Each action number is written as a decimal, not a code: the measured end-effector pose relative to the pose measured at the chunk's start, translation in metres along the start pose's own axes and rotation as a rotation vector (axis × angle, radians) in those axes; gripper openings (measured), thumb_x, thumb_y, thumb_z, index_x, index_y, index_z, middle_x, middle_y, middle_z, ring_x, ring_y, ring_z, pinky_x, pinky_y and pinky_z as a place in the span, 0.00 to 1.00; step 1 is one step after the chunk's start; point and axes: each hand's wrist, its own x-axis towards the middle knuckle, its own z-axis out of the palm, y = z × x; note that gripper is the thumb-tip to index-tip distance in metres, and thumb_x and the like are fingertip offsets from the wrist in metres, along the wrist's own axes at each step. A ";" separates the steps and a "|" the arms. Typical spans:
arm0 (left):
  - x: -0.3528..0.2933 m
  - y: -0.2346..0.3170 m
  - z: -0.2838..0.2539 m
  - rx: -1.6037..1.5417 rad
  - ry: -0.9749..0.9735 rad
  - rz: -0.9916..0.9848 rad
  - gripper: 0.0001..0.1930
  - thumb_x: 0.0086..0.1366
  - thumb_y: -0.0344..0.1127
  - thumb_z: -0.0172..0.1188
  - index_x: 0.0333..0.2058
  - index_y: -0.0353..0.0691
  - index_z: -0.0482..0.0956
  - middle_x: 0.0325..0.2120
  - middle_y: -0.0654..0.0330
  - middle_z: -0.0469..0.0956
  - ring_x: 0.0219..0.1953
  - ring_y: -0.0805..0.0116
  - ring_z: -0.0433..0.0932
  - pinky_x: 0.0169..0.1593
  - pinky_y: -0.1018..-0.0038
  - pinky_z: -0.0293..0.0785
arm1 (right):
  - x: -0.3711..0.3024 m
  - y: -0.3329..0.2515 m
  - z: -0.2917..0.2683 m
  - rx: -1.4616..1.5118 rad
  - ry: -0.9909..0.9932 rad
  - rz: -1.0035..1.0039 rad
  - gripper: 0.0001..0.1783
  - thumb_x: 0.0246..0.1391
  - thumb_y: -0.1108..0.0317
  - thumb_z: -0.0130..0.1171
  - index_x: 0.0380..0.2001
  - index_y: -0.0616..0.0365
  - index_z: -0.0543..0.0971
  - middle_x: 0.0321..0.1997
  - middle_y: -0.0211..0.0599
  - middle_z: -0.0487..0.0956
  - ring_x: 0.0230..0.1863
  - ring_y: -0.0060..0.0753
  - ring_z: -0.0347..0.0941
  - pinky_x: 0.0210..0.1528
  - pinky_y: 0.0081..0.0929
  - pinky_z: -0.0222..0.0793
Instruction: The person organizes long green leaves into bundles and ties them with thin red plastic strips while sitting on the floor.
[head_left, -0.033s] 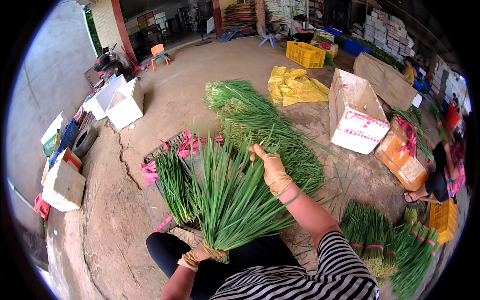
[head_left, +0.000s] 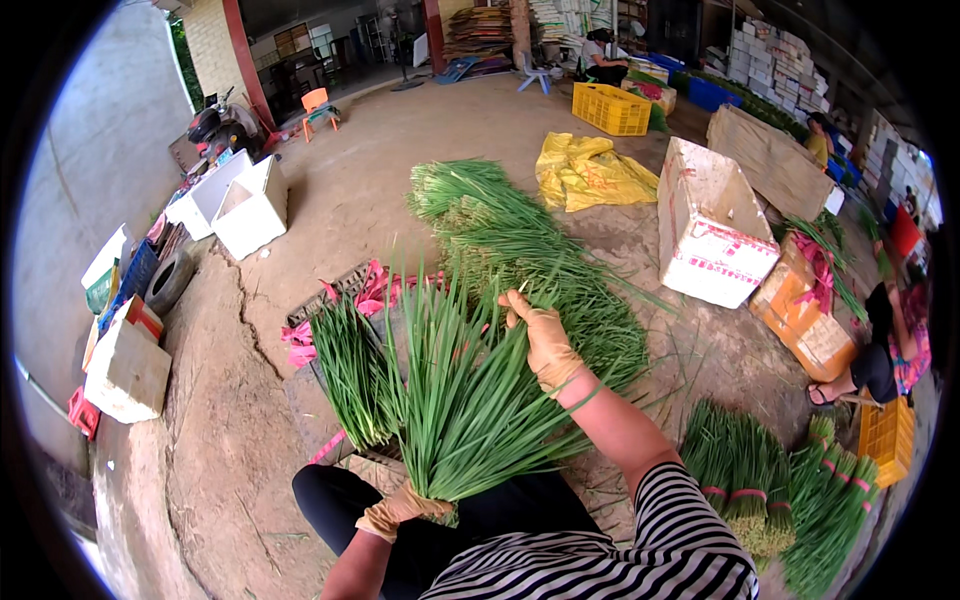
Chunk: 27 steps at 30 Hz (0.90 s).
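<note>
My left hand [head_left: 403, 510], in a tan glove, is closed round the base of a large bunch of green chives [head_left: 470, 420]. The long leaves fan up and away over my lap. My right hand [head_left: 543, 343], gloved the same way, is at the right edge of the fan with its fingers pinched together. Whatever is between those fingers is too small to make out. A smaller bundle of chives [head_left: 352, 375] lies just left of the fan, beside pink strips [head_left: 372, 290]. Beyond my right hand stretches a long heap of loose chives [head_left: 500, 225].
Tied chive bundles [head_left: 745, 480] with pink bands lie at my right. A white foam box [head_left: 715, 235], a yellow sack [head_left: 590, 175] and a yellow crate [head_left: 610, 108] stand farther off. Foam boxes [head_left: 250, 210] and a tyre [head_left: 168, 282] line the left. Another person [head_left: 890, 345] sits at far right.
My right hand and the leaf tips shift very slightly. Otherwise the scene stays the same.
</note>
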 end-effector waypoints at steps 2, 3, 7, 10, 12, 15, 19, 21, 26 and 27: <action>0.000 0.005 0.002 0.029 -0.009 0.052 0.16 0.47 0.26 0.65 0.37 0.39 0.74 0.25 0.65 0.76 0.24 0.76 0.73 0.24 0.77 0.69 | -0.001 0.004 -0.003 -0.029 0.008 0.014 0.15 0.55 0.58 0.54 0.32 0.60 0.79 0.26 0.27 0.76 0.27 0.17 0.64 0.34 0.20 0.60; -0.001 0.008 0.003 0.029 -0.010 0.006 0.16 0.47 0.26 0.65 0.37 0.39 0.74 0.25 0.65 0.76 0.24 0.76 0.73 0.25 0.77 0.69 | -0.002 0.004 -0.003 -0.076 0.011 -0.022 0.16 0.55 0.57 0.53 0.32 0.60 0.79 0.25 0.27 0.76 0.27 0.17 0.64 0.34 0.20 0.60; -0.003 0.023 0.005 0.028 -0.031 -0.117 0.17 0.47 0.27 0.65 0.38 0.38 0.74 0.25 0.65 0.75 0.25 0.77 0.72 0.26 0.78 0.69 | 0.005 0.011 -0.005 -0.012 0.065 -0.087 0.22 0.57 0.49 0.47 0.33 0.57 0.79 0.33 0.30 0.77 0.22 0.22 0.61 0.40 0.26 0.57; -0.003 0.017 0.001 -0.041 -0.063 -0.144 0.19 0.47 0.28 0.66 0.39 0.38 0.74 0.25 0.65 0.75 0.25 0.77 0.72 0.27 0.78 0.69 | 0.009 0.008 -0.005 0.129 0.046 -0.089 0.23 0.60 0.49 0.42 0.40 0.57 0.76 0.46 0.30 0.74 0.22 0.20 0.60 0.38 0.24 0.58; -0.002 0.009 0.000 -0.016 -0.064 -0.082 0.19 0.47 0.28 0.66 0.40 0.39 0.74 0.26 0.64 0.75 0.25 0.76 0.72 0.27 0.77 0.70 | 0.011 0.007 -0.006 0.098 -0.003 -0.077 0.21 0.60 0.51 0.43 0.40 0.57 0.76 0.46 0.30 0.74 0.22 0.20 0.60 0.36 0.22 0.58; -0.001 0.008 0.001 0.056 -0.060 -0.058 0.20 0.46 0.28 0.66 0.41 0.39 0.73 0.27 0.65 0.75 0.28 0.75 0.73 0.30 0.76 0.71 | 0.005 -0.003 -0.003 0.075 -0.064 -0.009 0.16 0.58 0.56 0.48 0.38 0.56 0.76 0.43 0.30 0.76 0.24 0.20 0.60 0.34 0.20 0.58; -0.004 0.022 0.002 0.022 -0.048 -0.101 0.21 0.46 0.28 0.66 0.42 0.39 0.73 0.31 0.65 0.76 0.33 0.74 0.73 0.35 0.76 0.71 | 0.004 -0.016 -0.010 0.021 -0.027 -0.112 0.12 0.53 0.60 0.55 0.35 0.56 0.78 0.33 0.28 0.78 0.26 0.20 0.63 0.38 0.19 0.60; -0.008 0.023 0.000 0.057 0.040 -0.173 0.23 0.47 0.28 0.65 0.44 0.40 0.72 0.35 0.65 0.76 0.36 0.73 0.73 0.38 0.76 0.71 | 0.007 -0.023 -0.027 0.068 0.026 -0.277 0.12 0.53 0.61 0.55 0.35 0.56 0.79 0.32 0.29 0.78 0.28 0.20 0.67 0.42 0.21 0.61; 0.036 0.138 -0.057 0.288 0.155 -0.288 0.19 0.46 0.28 0.66 0.40 0.39 0.76 0.27 0.62 0.79 0.30 0.73 0.76 0.36 0.73 0.72 | -0.011 -0.045 -0.098 -0.062 0.471 -0.554 0.30 0.54 0.69 0.52 0.60 0.50 0.58 0.63 0.36 0.57 0.62 0.31 0.53 0.63 0.29 0.45; 0.043 0.159 -0.075 0.495 0.239 -0.155 0.20 0.46 0.29 0.66 0.41 0.40 0.75 0.27 0.60 0.79 0.29 0.70 0.77 0.35 0.73 0.73 | -0.021 -0.041 -0.108 0.052 0.543 -0.505 0.29 0.55 0.65 0.51 0.60 0.50 0.57 0.63 0.36 0.57 0.63 0.32 0.52 0.64 0.28 0.41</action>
